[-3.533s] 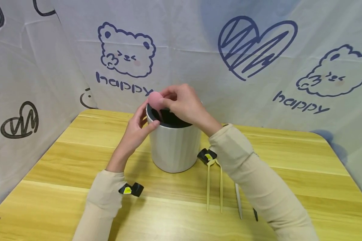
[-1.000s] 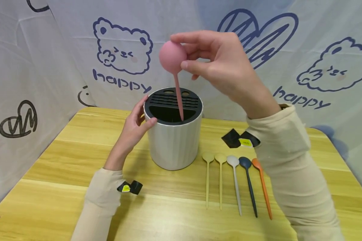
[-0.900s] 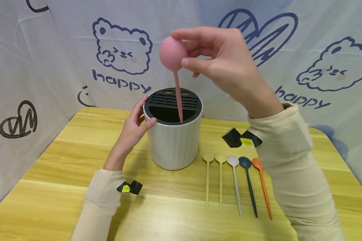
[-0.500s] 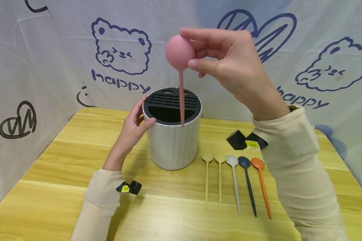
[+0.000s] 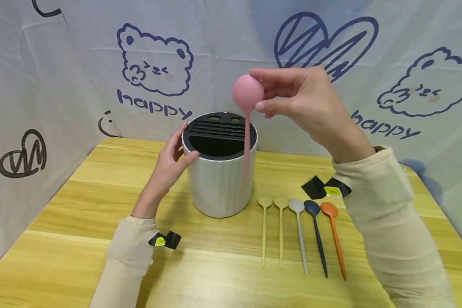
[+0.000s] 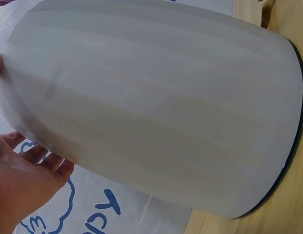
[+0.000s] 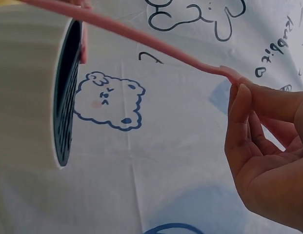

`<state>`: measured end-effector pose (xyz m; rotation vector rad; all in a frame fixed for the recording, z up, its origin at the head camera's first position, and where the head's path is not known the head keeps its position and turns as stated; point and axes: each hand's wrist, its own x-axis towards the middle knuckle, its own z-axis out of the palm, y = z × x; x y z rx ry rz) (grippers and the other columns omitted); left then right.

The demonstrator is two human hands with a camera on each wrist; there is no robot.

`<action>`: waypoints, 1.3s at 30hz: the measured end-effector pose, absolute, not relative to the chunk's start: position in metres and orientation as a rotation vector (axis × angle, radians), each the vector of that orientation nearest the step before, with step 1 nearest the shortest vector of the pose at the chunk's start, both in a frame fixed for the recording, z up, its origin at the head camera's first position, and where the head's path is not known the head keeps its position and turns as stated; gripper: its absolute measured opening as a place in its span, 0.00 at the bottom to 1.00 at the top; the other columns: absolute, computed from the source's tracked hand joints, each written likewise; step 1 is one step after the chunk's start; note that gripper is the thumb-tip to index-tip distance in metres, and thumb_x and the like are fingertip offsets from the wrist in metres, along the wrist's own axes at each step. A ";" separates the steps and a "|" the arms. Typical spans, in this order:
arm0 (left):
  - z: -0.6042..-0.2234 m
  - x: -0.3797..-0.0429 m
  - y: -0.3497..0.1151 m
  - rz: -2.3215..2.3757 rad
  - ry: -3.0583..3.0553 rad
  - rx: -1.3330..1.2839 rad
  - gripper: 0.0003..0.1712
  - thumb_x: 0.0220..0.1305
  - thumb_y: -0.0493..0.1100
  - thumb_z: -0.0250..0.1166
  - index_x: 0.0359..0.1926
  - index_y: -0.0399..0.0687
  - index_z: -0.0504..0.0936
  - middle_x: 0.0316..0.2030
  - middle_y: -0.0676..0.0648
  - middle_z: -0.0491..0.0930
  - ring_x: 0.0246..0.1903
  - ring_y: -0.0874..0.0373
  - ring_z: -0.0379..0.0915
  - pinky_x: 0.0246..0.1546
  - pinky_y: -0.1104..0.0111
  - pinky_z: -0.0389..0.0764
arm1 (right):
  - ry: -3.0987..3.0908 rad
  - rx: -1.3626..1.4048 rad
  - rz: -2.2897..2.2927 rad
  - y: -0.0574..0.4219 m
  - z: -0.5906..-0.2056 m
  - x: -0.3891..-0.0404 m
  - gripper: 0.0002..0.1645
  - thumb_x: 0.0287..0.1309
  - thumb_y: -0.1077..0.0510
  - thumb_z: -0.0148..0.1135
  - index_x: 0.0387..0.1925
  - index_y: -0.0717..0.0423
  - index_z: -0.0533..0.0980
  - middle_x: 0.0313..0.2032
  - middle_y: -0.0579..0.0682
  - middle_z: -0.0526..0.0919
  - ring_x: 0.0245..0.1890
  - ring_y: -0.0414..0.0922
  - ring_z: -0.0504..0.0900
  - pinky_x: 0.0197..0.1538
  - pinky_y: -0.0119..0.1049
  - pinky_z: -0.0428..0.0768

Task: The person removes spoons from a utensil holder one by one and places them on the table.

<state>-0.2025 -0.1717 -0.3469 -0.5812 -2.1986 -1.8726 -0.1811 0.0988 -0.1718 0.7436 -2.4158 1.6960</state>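
In the head view a white ribbed utensil holder (image 5: 219,188) with a black slotted top stands upright on the table. My left hand (image 5: 168,164) holds its upper left side, thumb at the front rim and fingers round the far side; the left wrist view shows those fingertips on the white wall. My right hand (image 5: 312,105) pinches the round bowl of a pink spoon (image 5: 248,92) between thumb and fingers. The spoon hangs handle down, overlapping the right side of the holder. Its thin handle (image 7: 141,36) crosses the right wrist view.
Right of the holder lie a yellow spoon (image 5: 264,201), a second yellow spoon (image 5: 280,202), then a grey spoon (image 5: 296,206), a dark blue spoon (image 5: 312,208) and an orange spoon (image 5: 329,209). The wooden table (image 5: 81,205) ends at a printed cloth (image 5: 231,34) behind.
My right hand has lifted the pink spoon out of the holder's large opening, then moved it right and down beside the rim. The left hand has stayed on the holder.
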 end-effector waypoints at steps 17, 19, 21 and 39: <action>-0.348 -0.203 -0.172 -1.883 -2.169 -0.585 0.47 0.60 0.56 0.64 0.75 0.46 0.54 0.71 0.47 0.58 0.67 0.52 0.56 0.68 0.56 0.57 | -2.617 0.628 1.742 0.119 -0.215 -0.198 0.29 0.52 0.71 0.68 0.59 0.63 0.75 0.46 0.58 0.84 0.42 0.45 0.83 0.49 0.32 0.80; -0.349 -0.203 -0.172 -1.884 -2.169 -0.583 0.47 0.60 0.56 0.64 0.75 0.46 0.54 0.71 0.47 0.57 0.67 0.52 0.56 0.68 0.56 0.57 | -2.643 0.629 1.747 0.121 -0.219 -0.198 0.29 0.53 0.71 0.67 0.59 0.63 0.75 0.46 0.58 0.84 0.42 0.45 0.82 0.49 0.32 0.79; -0.349 -0.202 -0.171 -1.887 -2.172 -0.584 0.47 0.60 0.56 0.64 0.75 0.47 0.54 0.71 0.47 0.57 0.67 0.52 0.55 0.68 0.56 0.57 | -2.678 0.627 1.745 0.124 -0.222 -0.198 0.29 0.54 0.71 0.67 0.59 0.63 0.75 0.46 0.58 0.83 0.43 0.45 0.82 0.50 0.32 0.79; -0.346 -0.201 -0.172 -1.887 -2.188 -0.583 0.49 0.60 0.59 0.65 0.75 0.47 0.54 0.71 0.48 0.57 0.68 0.53 0.54 0.68 0.57 0.57 | -2.838 0.637 1.766 0.145 -0.273 -0.190 0.28 0.56 0.70 0.65 0.60 0.67 0.73 0.48 0.61 0.81 0.43 0.47 0.80 0.48 0.33 0.80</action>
